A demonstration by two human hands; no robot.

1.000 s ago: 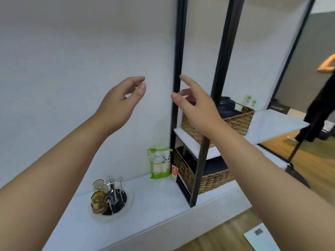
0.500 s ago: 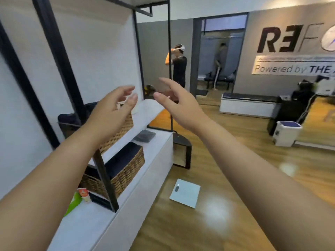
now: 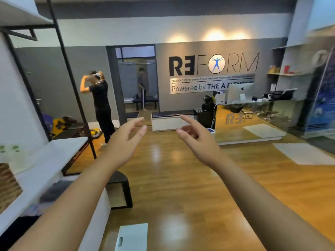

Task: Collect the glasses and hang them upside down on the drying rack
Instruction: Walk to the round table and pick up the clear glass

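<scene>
No glasses and no drying rack are in view now. My left hand (image 3: 125,142) is stretched out in front of me at mid-frame, fingers apart and slightly curled, holding nothing. My right hand (image 3: 197,138) is raised beside it, a short gap between the two, fingers spread and empty. Both forearms reach forward over a wooden floor.
A white counter (image 3: 59,153) with a black metal shelf frame (image 3: 72,84) runs along the left. A small black stool (image 3: 121,189) stands by it, a white scale (image 3: 132,236) on the floor. A person (image 3: 100,105) stands ahead left. A reception desk (image 3: 253,120) is at right.
The view has swung right, away from the counter with the glasses and rack, which have left the frame. Both hands stay raised and empty in front of me.
</scene>
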